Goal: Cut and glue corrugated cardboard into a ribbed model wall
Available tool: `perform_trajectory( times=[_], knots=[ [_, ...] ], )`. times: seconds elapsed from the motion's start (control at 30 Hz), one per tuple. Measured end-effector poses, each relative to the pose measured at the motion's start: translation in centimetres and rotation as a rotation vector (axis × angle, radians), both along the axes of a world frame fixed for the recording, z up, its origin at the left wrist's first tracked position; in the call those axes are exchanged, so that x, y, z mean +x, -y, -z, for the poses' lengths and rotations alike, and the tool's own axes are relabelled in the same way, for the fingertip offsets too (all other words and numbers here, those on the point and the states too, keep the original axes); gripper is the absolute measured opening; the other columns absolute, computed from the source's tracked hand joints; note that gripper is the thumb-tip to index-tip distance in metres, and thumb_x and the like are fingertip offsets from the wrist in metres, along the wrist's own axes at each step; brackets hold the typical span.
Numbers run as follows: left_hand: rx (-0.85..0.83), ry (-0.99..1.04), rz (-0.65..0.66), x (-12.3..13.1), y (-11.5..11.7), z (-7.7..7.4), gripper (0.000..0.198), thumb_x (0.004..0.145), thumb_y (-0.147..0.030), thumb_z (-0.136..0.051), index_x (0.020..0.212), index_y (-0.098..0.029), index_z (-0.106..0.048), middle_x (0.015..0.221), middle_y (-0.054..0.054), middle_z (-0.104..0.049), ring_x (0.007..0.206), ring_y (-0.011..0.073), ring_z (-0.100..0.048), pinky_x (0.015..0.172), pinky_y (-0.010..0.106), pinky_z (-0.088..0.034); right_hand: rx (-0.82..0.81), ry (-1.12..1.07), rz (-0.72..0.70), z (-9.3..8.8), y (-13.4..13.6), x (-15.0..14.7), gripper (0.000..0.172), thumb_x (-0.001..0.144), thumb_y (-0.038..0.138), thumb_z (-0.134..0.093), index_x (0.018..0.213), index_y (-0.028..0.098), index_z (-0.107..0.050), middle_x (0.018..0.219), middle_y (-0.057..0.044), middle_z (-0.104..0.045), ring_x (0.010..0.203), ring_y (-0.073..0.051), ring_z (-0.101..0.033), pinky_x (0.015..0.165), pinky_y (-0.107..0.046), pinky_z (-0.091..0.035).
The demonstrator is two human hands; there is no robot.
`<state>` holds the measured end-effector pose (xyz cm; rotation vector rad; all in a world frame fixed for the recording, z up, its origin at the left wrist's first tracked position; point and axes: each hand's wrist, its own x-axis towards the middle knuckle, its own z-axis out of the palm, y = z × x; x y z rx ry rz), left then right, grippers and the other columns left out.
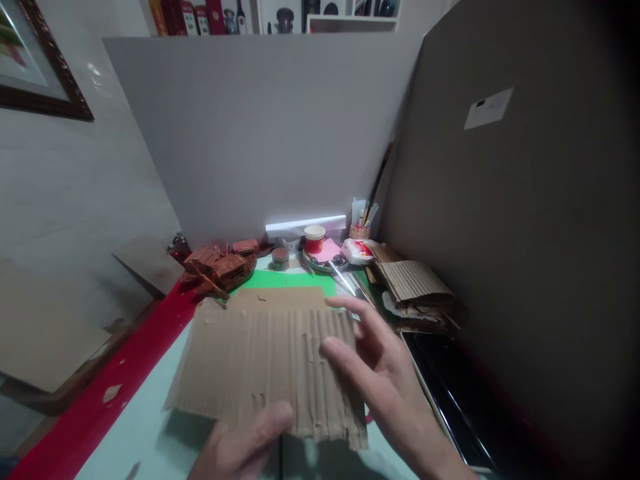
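A piece of corrugated cardboard [255, 367] with its ridges bared and ragged edges is held up above the table. My left hand [245, 443] grips its lower edge, thumb on top and the other fingers hidden beneath. At the right edge, my right hand [383, 373] has its thumb pressed on the ridges, while its fingers reach behind the sheet. Beyond the cardboard, a flat brown piece [280, 298] shows over a green sheet [293, 280].
A reddish-brown model boat [223, 267] stands back left. A red paper cup [315, 240] and a brush holder [360, 230] stand at the back. Torn cardboard [415, 280] is stacked right, behind a black glossy tray-like object [450, 393]. Grey panels [265, 133] enclose the back and right.
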<state>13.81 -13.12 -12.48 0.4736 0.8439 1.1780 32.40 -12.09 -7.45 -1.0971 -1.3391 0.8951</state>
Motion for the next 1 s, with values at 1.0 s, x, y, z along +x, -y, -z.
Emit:
perform_trajectory(
  times=[1.0],
  knots=[
    [1.523,-1.195,-0.026,-0.4,-2.9,-7.4,0.027,0.091,-0.004,-0.060,0.116,-0.015,-0.066,0.110,0.004,-0.072,0.108,0.0119,-0.064,0.102,0.023,-0.046,-0.098,-0.219,-0.255,0.8,1.1,-0.1,0.013,0.088,0.030,-0.068,0.100,0.025,-0.067,0.078,0.004,-0.062,0.061,-0.006,-0.051,0.051,-0.012,-0.042]
  ],
)
